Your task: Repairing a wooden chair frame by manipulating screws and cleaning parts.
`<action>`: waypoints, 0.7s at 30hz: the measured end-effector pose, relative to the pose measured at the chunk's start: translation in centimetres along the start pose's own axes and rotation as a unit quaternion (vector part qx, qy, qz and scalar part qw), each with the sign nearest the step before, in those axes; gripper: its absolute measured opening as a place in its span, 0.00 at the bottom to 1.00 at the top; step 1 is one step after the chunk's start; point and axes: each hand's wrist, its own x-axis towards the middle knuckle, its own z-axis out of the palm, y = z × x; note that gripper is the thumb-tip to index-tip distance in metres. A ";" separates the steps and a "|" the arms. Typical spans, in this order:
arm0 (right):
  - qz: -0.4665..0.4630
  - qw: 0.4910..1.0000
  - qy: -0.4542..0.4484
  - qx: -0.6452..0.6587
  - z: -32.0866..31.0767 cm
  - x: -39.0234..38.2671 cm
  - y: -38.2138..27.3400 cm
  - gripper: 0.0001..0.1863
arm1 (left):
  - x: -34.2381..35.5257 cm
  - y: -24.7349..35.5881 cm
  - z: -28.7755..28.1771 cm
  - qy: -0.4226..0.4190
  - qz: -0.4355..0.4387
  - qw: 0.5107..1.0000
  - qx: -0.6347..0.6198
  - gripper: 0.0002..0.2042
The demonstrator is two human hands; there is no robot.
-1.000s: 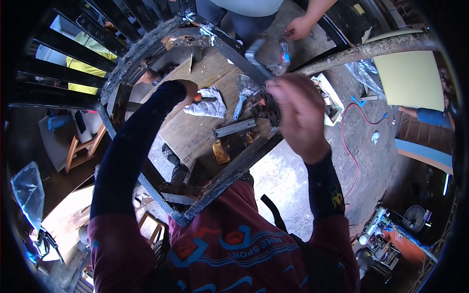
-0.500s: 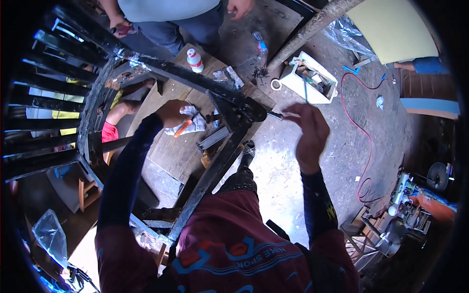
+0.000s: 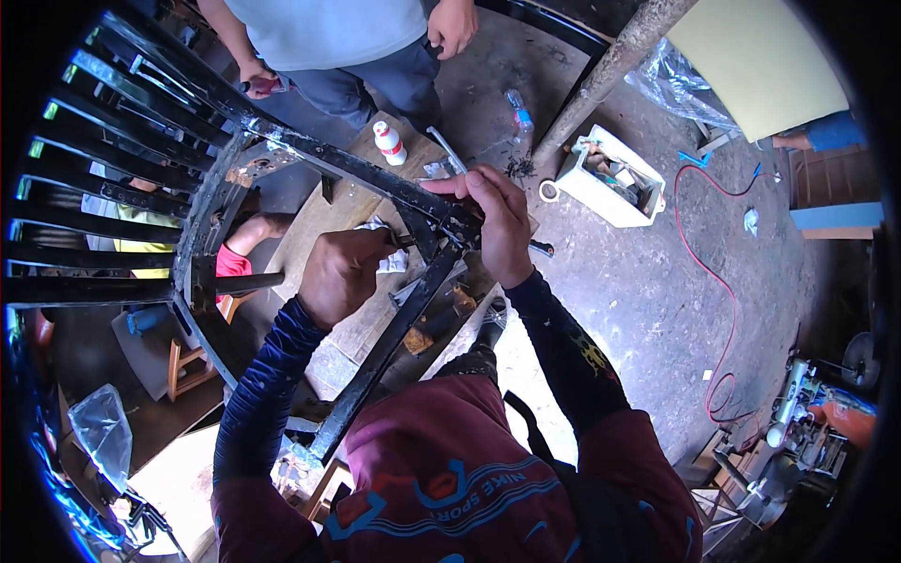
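Observation:
A black-painted frame point(image 3: 361, 178) with a slatted side stands across the left and middle, its corner beneath my hands. My right hand point(image 3: 502, 225) is closed at the corner, a thin metal rod point(image 3: 447, 150) sticking up from its fingers. The index finger stretches left over the beam. My left hand point(image 3: 340, 274) is closed beside the inner side of the corner, by a dark piece point(image 3: 404, 241); what it pinches is hidden. Under the corner, a dark tool end point(image 3: 542, 248) pokes out to the right. A white cloth point(image 3: 392, 259) lies behind the left fingers.
A wooden table point(image 3: 310, 272) under the frame bears a white bottle point(image 3: 389, 143). Someone stands beyond it point(image 3: 333, 33); another person's bent leg point(image 3: 249, 235) shows at left. A white bin point(image 3: 610, 178), tape roll point(image 3: 549, 190), pole point(image 3: 610, 70) and red hose point(image 3: 718, 272) lie right.
My right hand has moved left onto the frame's corner, bringing the thin rod along. My left hand has come nearer and right, from the cloth to the corner's inner side.

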 end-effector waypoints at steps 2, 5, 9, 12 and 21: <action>-0.004 1.000 -0.006 -0.022 -0.3 0.1 0.4 0.18 | 0.1 -0.4 0.4 0.016 -0.004 0.999 -0.041 0.02; 0.022 0.999 -0.027 -0.022 -0.2 -0.1 -0.2 0.17 | 0.0 -0.2 -0.1 -0.054 -0.087 0.981 -0.164 0.03; 0.016 0.996 -0.063 -0.068 -0.3 0.3 -0.7 0.17 | 1.0 0.3 -0.6 -0.125 -0.129 0.965 -0.193 0.06; -0.001 0.993 -0.100 -0.065 -0.7 0.7 -0.5 0.17 | 2.0 0.9 -0.1 -0.092 -0.029 0.992 -0.077 0.06; 0.016 0.994 -0.090 -0.052 -1.0 0.8 0.0 0.15 | 0.3 -0.2 -0.3 0.003 -0.152 0.954 -0.257 0.10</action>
